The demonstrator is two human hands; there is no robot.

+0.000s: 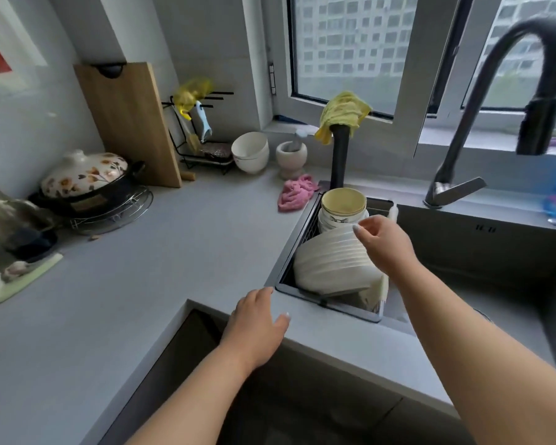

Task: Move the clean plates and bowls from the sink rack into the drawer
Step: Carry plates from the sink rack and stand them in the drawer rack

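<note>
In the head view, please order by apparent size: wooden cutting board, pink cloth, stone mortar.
1. wooden cutting board
2. pink cloth and stone mortar: similar, not ranked.

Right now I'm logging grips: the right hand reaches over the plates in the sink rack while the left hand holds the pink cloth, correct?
Not quite. In the head view the left hand rests on the counter edge; the pink cloth lies untouched. The right hand does reach over the plates.

Home kitchen: sink (495, 252), faucet (482, 101), dishes (331, 264).
</note>
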